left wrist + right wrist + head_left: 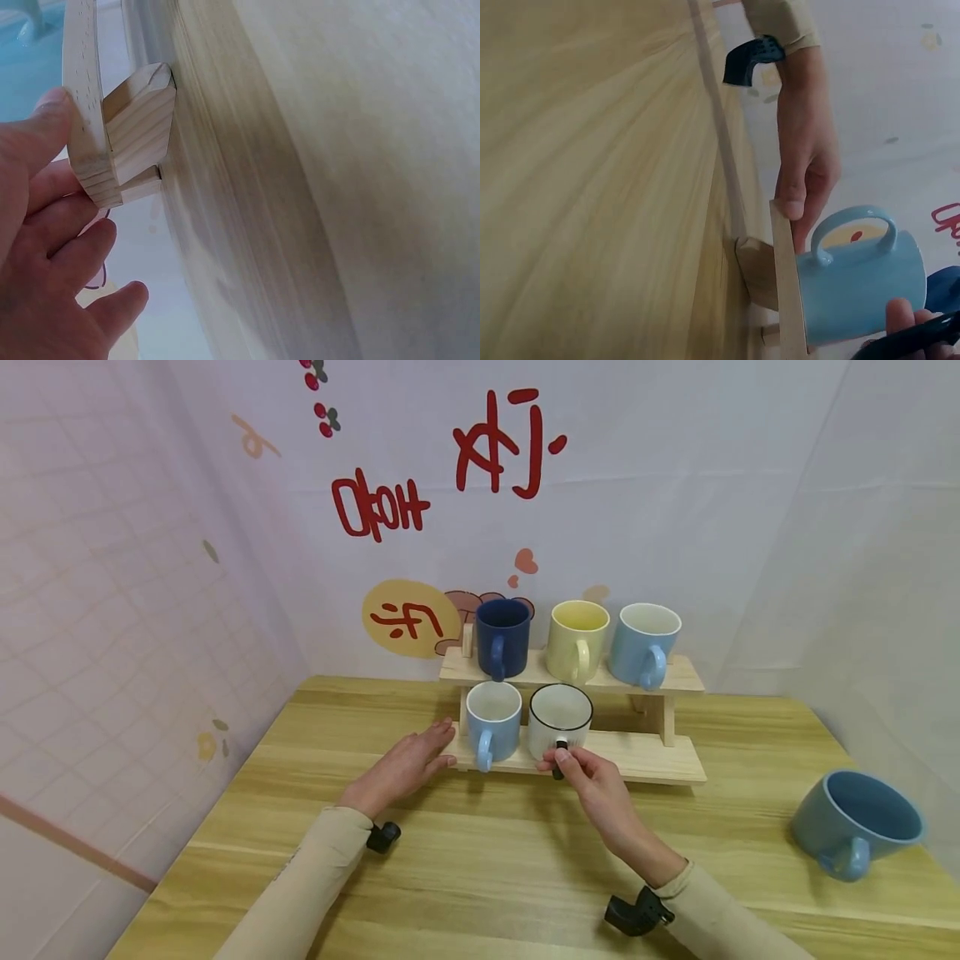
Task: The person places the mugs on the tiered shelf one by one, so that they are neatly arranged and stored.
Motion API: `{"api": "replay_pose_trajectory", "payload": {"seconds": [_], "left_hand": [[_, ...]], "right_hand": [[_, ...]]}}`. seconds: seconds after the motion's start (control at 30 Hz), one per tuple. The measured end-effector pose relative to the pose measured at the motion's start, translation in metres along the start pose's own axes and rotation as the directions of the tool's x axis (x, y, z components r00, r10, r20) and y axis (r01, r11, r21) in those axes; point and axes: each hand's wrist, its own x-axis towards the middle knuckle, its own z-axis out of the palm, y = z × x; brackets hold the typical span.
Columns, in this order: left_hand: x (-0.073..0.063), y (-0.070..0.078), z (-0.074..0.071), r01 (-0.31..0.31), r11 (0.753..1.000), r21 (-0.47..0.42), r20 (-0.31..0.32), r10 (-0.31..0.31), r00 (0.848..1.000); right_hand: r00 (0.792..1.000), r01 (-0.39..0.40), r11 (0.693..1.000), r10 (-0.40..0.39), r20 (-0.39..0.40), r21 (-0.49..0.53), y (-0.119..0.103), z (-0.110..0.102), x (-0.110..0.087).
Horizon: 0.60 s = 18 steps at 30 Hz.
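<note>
My right hand (pixel 600 789) pinches the black handle (pixel 907 337) of a white mug (pixel 551 714) with a dark rim, which stands on the lower step of a two-tier wooden rack (pixel 637 758). At the rack's left end my left hand (pixel 405 768) rests with its fingers extended. The left wrist view shows that thumb (pixel 54 112) against the board's edge and the other fingers around its end. A light blue mug (pixel 495 735) with a white inside sits between the two hands, its handle facing forward.
On the upper tier stand a dark blue mug (pixel 504 639), a yellow mug (pixel 576 643) and another light blue mug (pixel 637 652). A wide grey-blue cup (pixel 832 822) is on the wooden table (pixel 480 877) at the right. Printed cloth (pixel 660 527) hangs behind the rack.
</note>
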Motion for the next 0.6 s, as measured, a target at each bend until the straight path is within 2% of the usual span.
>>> {"api": "replay_pose_trajectory", "payload": {"seconds": [0.13, 0.33, 0.47, 0.6], "left_hand": [[0.0, 0.002, 0.001, 0.01, 1.0, 0.005, 0.013, -0.01, 1.0], [0.001, 0.004, 0.004, 0.028, 1.0, -0.009, 0.029, -0.027, 0.999], [0.002, 0.003, 0.003, 0.02, 1.0, 0.001, 0.01, -0.02, 1.0], [0.003, 0.001, 0.001, 0.014, 1.0, 0.013, 0.019, -0.014, 1.0]], "right_hand": [[1.0, 0.022, 0.998, -0.022, 0.0, -0.061, 0.002, -0.005, -0.002], [0.994, 0.107, 0.977, -0.112, -0.016, -0.182, 0.007, -0.02, -0.012], [0.978, 0.195, 0.931, -0.208, -0.007, -0.309, 0.008, -0.03, -0.02], [0.953, 0.283, 0.872, -0.302, 0.016, -0.399, 0.009, -0.042, -0.028]]}}
